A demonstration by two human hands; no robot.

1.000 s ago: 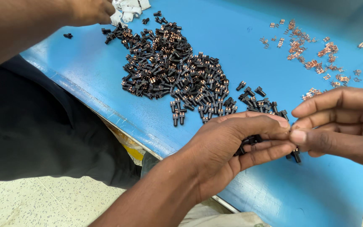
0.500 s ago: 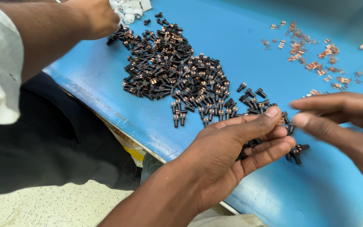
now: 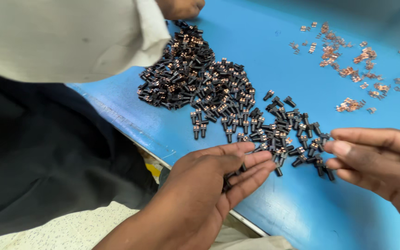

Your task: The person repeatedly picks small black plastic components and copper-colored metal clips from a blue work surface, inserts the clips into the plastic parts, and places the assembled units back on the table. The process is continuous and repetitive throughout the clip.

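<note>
The left hand (image 3: 209, 185) lies half curled at the near edge of the blue table (image 3: 302, 217), and it keeps a few small black parts (image 3: 230, 178) in the hollow between palm and bent fingers, so its grip is closed loosely on them. The right hand (image 3: 376, 162) has its fingers stretched toward the left, thumb near the forefinger; I cannot tell if something is pinched there. It seems to be the sorting or gathering step: pieces are taken from the loose scatter (image 3: 292, 134) that lies just between and beyond both hands. The next move, I judge, calls for a fine pinch on one piece — they are small and lie crossed over each other.

The parts are short black plastic bodies with a narrow stem and a copper-coloured contact on the head; they look hard and a little shiny. A dense pile (image 3: 190, 74) of the same lies farther back. To the far right, thin copper clips (image 3: 348, 65) are spread flat — well apart from the black ones. Another person's light sleeve (image 3: 70, 37) covers the upper left.
</note>
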